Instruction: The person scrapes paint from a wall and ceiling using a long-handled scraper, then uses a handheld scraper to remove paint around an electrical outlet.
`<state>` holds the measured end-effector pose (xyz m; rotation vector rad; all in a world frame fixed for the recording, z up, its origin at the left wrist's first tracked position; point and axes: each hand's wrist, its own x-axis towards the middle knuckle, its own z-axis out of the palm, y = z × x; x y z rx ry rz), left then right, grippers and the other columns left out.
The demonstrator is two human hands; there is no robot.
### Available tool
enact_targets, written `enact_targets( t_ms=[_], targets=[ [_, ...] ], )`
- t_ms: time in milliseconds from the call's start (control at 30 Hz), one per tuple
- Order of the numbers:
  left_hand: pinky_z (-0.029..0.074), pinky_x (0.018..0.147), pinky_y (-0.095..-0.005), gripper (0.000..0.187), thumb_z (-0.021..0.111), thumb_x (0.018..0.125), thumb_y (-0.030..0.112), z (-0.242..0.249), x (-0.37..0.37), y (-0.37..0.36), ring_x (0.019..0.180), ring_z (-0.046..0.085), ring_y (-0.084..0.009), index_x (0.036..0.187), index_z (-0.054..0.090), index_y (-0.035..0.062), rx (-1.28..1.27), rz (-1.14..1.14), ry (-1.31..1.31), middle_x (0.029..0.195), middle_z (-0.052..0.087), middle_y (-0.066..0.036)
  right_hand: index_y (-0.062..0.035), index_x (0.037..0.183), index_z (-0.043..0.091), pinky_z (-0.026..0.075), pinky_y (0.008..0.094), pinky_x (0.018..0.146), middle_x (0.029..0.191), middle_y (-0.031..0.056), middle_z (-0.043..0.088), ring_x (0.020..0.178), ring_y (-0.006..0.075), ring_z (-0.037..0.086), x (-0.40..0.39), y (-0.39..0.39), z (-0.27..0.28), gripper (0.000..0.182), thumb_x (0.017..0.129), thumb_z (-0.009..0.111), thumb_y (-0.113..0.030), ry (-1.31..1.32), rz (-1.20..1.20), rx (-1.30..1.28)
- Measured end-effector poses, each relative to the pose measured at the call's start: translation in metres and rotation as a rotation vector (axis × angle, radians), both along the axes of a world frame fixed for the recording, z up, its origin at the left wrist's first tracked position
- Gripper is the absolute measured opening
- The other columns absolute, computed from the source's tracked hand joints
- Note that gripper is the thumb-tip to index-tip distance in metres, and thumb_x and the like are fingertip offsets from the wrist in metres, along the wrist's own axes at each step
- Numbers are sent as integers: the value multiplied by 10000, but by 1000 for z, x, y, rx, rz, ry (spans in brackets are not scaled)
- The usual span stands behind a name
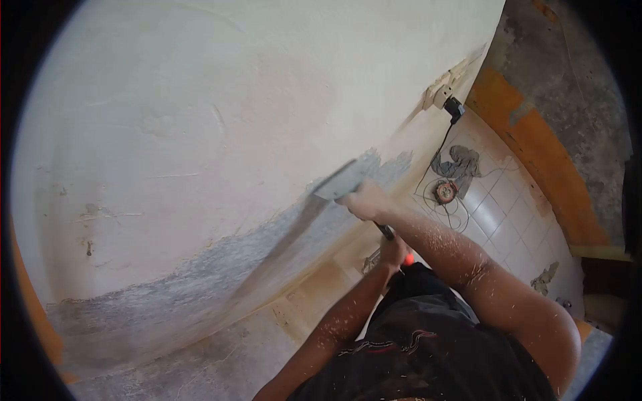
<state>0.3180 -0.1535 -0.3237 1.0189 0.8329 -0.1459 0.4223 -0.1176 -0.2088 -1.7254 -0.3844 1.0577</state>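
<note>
Scraper (344,180) seemingly against wall (167,134).

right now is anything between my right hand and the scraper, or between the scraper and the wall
Nothing visible: the right hand is on the scraper, and no object shows between scraper and wall.

Classify as illegible: red-and-white line marking (389,345) on the front of the dark shirt (428,374). Read no lettering, brand, number or sign elsewhere.
</note>
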Motion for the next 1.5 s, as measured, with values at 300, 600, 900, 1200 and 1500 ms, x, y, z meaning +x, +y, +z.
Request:
enact_targets(
  t_ms=[300,600,900,1200,1500],
  targets=[
    [333,385,-279,244,505,851,191,-16,-17,-17,404,396,-116,636,431,104,-126,76,-39,491,379,13,-8,855,624,360,288,389,562,44,501,431,132,454,-2,-3,-28,201,755,574,-176,140,-69,9],
    [342,397,-273,265,487,805,201,-26,-32,-24,403,392,-114,581,376,114,-92,-57,-33,497,367,11,-1,708,569,321,287,353,486,34,433,385,132,410,-7,-15,-31,182,750,582,-177,160,-135,-27],
    [337,385,-276,280,483,808,182,-23,-13,-24,366,351,-121,565,358,121,-158,61,-43,477,353,10,-34,791,595,345,293,362,502,38,473,401,137,440,1,-13,-26,159,731,564,-178,144,-135,55],
    [327,397,-268,278,464,821,167,-24,-6,-7,375,345,-107,569,359,116,-155,45,-134,480,345,14,9,926,580,369,291,383,532,35,470,400,141,448,-4,1,-14,255,748,581,-173,10,-40,-66],
    [308,374,-266,283,495,796,143,-19,-3,-16,354,331,-111,558,345,116,-169,128,-140,472,333,8,-4,642,549,357,297,367,490,48,457,397,143,453,-1,2,-11,223,755,573,-195,18,-18,-115]
  ],
)
